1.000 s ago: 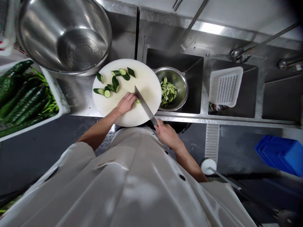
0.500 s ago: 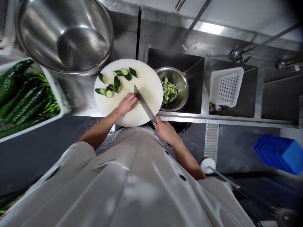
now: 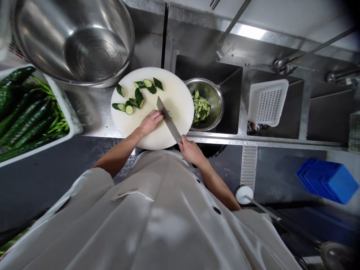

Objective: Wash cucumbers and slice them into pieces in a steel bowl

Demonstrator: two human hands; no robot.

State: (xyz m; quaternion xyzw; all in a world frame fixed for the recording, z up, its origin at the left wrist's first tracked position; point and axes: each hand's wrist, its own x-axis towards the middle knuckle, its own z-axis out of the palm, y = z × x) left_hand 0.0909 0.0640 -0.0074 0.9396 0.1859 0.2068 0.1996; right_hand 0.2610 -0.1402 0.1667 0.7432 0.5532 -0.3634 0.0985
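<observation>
The left hand (image 3: pixel 152 122) is bunched with its fingers together, low on the near half of the white cutting board (image 3: pixel 180 92), and seems to pin a cucumber piece (image 3: pixel 164 119) there; most of that piece is hidden by the fingers and the blade. The right hand (image 3: pixel 191 150), at the board's near right edge, is closed round the handle of a knife (image 3: pixel 172 126), whose blade slants to the far left and passes just beside the left fingertips. Some pale green slices (image 3: pixel 170 114) lie just right of the blade.

With so little room between steel and fingers, good work here calls for fingertips tucked back, the knuckles serving as a guide for the flat of the blade. The blade is best kept upright, with short, even strokes, so the slices match. A cut cucumber piece is likely wet and apt to roll, so its flat face should sit down on the board.

The uncut cucumber chunks (image 3: pixel 139 98) lie at the far left of the board, clear of the knife, which suits steady slicing. To the right, just beside the board, a metal bowl (image 3: pixel 218 112) holds a heap of cut cucumber (image 3: pixel 201 108); sweeping slices towards that side would avoid crossing the left hand.
</observation>
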